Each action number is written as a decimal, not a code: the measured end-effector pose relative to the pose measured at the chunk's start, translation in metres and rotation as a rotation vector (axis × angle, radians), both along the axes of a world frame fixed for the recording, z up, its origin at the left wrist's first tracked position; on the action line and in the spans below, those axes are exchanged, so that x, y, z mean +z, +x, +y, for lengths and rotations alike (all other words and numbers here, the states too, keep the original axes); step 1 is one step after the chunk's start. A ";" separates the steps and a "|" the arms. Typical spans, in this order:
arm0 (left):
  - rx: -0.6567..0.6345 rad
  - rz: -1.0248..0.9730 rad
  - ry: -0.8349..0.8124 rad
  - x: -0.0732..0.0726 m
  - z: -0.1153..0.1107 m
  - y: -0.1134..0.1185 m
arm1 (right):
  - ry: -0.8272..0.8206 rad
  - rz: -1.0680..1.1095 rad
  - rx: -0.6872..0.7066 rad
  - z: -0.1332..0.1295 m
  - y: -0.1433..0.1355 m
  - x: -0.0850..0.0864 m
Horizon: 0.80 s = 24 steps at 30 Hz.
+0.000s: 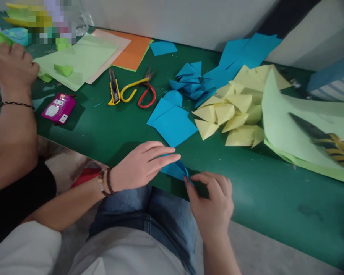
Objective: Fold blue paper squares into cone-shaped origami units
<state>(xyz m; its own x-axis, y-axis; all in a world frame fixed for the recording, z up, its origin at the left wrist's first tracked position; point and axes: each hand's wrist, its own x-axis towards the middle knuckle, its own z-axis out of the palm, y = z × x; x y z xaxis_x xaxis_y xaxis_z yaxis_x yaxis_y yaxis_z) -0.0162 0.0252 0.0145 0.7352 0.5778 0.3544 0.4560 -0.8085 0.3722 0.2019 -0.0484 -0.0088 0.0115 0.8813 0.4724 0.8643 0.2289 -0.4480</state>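
A small blue paper [174,170] lies at the front edge of the green table, partly folded. My left hand [146,164] rests flat over its left part, fingers stretched out to the right. With thumb and forefinger my right hand [212,194] pinches the raised right corner of that paper. Just behind my hands lie flat blue paper squares [176,124]. Folded blue pieces [192,82] sit farther back, beside a heap of folded yellow pieces [232,110].
A yellow cutter [114,89], red-and-yellow scissors [143,89] and a purple packet [59,108] lie on the table [260,183]. Green sheets [298,122] and black-and-yellow scissors [323,141] are at right. At left, another person's hand [14,68] holds green paper.
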 end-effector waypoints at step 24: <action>-0.113 0.066 -0.100 -0.017 -0.007 -0.002 | 0.045 -0.416 0.368 0.012 0.034 0.015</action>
